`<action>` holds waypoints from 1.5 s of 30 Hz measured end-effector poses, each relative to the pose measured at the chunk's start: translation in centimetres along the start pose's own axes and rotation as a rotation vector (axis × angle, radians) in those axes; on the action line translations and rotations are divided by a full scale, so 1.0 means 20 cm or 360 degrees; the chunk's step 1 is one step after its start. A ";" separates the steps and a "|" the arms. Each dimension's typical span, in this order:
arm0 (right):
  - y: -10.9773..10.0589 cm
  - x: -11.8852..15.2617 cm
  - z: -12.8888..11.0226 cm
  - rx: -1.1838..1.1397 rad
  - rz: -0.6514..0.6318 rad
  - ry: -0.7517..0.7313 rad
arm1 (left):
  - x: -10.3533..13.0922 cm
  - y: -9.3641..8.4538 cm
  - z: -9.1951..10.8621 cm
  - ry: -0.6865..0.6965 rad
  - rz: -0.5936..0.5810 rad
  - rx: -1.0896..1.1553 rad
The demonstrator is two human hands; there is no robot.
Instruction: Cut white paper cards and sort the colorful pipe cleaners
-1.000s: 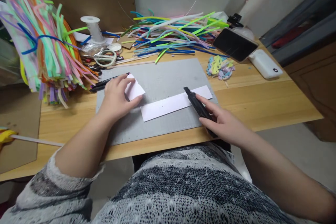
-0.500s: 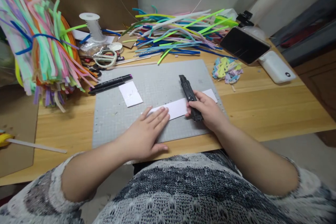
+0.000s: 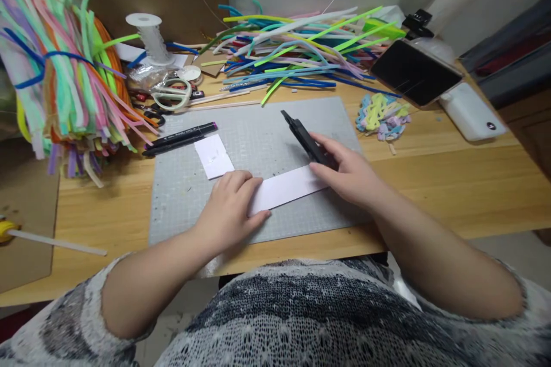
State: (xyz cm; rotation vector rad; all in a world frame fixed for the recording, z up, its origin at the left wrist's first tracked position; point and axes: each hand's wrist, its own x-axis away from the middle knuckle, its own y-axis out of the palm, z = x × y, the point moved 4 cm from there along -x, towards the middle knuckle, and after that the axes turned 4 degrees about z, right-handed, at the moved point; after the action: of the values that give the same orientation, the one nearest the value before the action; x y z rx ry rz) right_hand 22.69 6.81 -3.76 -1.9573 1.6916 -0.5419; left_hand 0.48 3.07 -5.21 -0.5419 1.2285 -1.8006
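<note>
The left hand (image 3: 228, 200) clasped the paper strip (image 3: 288, 186), which a loose hold might have skewed, while the right hand (image 3: 353, 176) gripped the knife (image 3: 307, 138).

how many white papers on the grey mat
2: a small piece near the black markers, and a long strip touching the left hand; others may be hidden underneath.
</note>
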 end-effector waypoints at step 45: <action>0.15 0.17 -0.30 0.0160 -0.0297 -0.0890 | 0.05 -0.18 0.09 0.0196 0.0335 0.0518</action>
State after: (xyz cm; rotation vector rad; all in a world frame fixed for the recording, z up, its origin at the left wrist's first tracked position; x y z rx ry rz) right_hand 17.37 2.40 -0.90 -1.9649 1.1237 -0.1139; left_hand -0.19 1.77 -1.21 -0.1139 1.0025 -1.8233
